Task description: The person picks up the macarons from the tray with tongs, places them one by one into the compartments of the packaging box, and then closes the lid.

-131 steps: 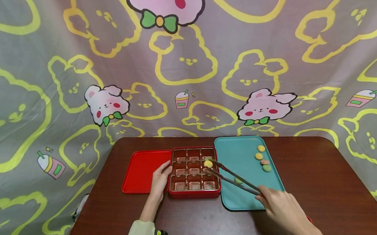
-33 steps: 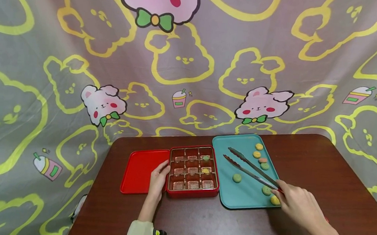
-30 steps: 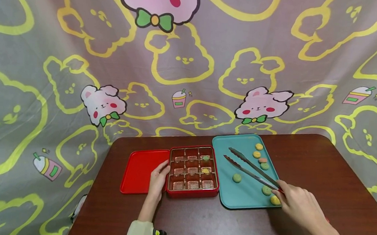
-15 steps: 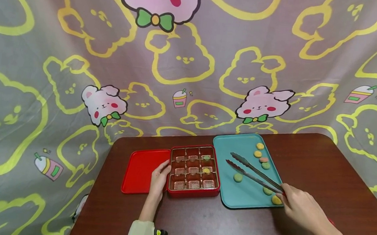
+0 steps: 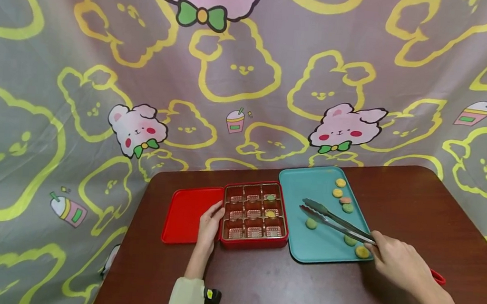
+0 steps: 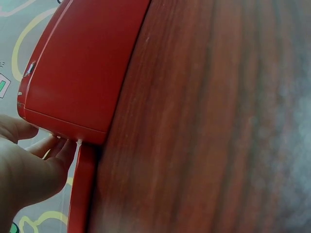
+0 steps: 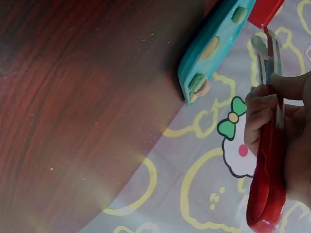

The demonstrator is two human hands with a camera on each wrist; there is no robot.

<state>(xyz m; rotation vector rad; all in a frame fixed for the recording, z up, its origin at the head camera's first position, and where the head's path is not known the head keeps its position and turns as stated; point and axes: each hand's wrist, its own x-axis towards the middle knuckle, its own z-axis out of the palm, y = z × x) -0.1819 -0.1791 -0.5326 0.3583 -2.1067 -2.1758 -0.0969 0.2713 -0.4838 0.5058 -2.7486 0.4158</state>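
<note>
My left hand rests against the left side of a red box, its fingertips at the wall and its thumb near the rim. The box has a clear divided insert; a green macaron sits in the back right compartment and a yellow macaron in the middle right one. My right hand grips metal tongs with red handles. The tongs' tips hang over the blue tray, slightly apart and with nothing between them, beyond a green macaron.
Along the tray's right side lie two yellow macarons, a pink macaron and a green one. Another green macaron and a yellow macaron lie near its front right corner. The red lid lies left of the box on the brown table.
The tongs held a yellow macaron over the box; it now sits in the middle right compartment. The tongs moved right, over the tray, and their tips drew closer together. My left hand stayed.
</note>
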